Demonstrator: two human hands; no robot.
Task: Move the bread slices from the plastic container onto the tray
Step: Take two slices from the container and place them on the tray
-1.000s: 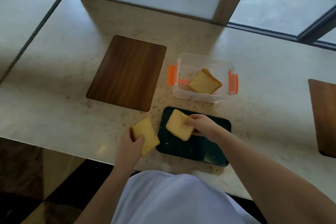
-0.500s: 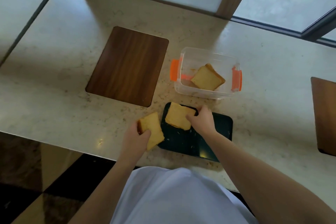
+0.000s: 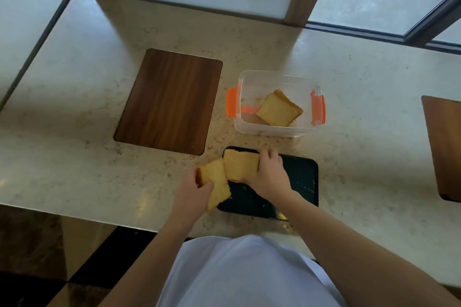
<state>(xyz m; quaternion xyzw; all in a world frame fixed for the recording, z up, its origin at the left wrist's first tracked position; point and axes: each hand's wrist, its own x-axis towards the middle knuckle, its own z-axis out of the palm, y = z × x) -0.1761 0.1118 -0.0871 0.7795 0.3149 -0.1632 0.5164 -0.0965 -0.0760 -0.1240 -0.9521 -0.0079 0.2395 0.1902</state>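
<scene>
A dark green tray (image 3: 301,182) lies near the counter's front edge. My right hand (image 3: 268,172) presses a bread slice (image 3: 240,166) down on the tray's far left corner, fingers on its right side. My left hand (image 3: 193,194) grips another bread slice (image 3: 215,183) that overlaps the tray's left edge and touches the first slice. Behind the tray stands a clear plastic container (image 3: 249,129) with orange clips, and two stacked bread slices (image 3: 278,111) lie inside it.
A dark wooden board (image 3: 169,101) lies flat on the marble counter, left of the container. A second wooden board (image 3: 444,144) shows at the right edge. The counter's front edge (image 3: 74,217) runs just below my left hand. Window frames rise along the back.
My left hand has carried its slice to the right, up against the tray and the other slice. My right hand has pushed its slice toward the tray's far left corner.
</scene>
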